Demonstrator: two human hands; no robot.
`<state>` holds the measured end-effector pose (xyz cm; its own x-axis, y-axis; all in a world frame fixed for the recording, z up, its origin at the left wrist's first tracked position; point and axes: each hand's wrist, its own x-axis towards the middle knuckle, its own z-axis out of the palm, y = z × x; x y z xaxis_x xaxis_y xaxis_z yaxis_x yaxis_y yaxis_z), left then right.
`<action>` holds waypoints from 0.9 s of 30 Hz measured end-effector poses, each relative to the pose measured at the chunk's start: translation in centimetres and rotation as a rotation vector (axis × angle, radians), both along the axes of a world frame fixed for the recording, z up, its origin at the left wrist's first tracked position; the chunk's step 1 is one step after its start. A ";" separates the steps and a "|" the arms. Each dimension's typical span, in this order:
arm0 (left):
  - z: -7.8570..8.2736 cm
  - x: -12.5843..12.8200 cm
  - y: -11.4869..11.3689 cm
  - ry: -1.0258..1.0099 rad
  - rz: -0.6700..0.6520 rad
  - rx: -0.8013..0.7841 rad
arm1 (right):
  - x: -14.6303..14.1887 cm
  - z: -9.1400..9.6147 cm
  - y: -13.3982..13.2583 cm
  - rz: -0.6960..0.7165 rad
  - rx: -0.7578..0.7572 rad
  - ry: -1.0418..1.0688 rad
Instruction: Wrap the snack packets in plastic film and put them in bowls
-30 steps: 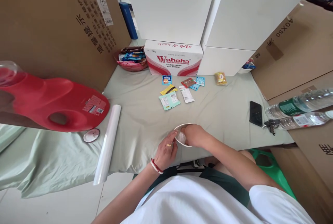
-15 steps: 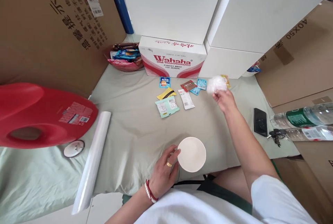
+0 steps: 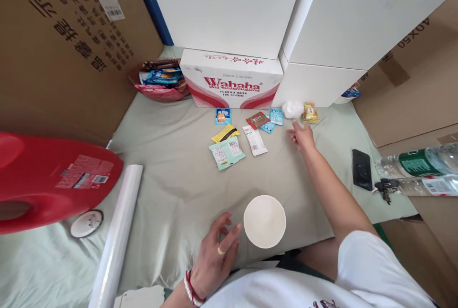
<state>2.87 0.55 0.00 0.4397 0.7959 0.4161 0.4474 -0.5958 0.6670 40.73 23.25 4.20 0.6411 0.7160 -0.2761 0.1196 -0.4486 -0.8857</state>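
A white paper bowl (image 3: 265, 222) rests on the cloth near the front edge. Just left of its rim is my left hand (image 3: 216, 253), fingers apart and curved, holding nothing. My right hand (image 3: 302, 137) reaches to the back right with its index finger stretched out, empty. Beyond that fingertip lies a white translucent crumpled bundle (image 3: 292, 109), perhaps thin plastic, beside a yellow snack packet (image 3: 310, 112). Left of my right hand are a white packet (image 3: 255, 140), a brown-red packet (image 3: 257, 120), blue packets (image 3: 276, 116) and a mint-green packet (image 3: 227, 153).
A Wahaha carton (image 3: 232, 81) stands at the back against white cabinets. On the left are a red bowl of snacks (image 3: 162, 93), a red jug (image 3: 89, 169) and a white film roll (image 3: 118, 236). A black phone (image 3: 362, 169) and plastic bottles (image 3: 415, 162) lie right.
My right hand has let go of the white bundle, which now lies beside the yellow packet. My left hand has come slightly off the bowl's rim. The view has shifted a little.
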 end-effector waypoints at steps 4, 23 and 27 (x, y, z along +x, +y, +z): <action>-0.1 1.1 1.0 -0.026 0.020 -0.002 | -1.5 2.8 -12.5 0.356 0.090 -0.179; -2.3 -5.8 0.8 0.501 0.337 0.202 | 10.7 1.7 -17.5 0.154 -0.163 -0.913; -2.5 -5.5 1.0 0.519 0.331 0.282 | 16.6 2.2 -12.0 0.031 -0.228 -1.038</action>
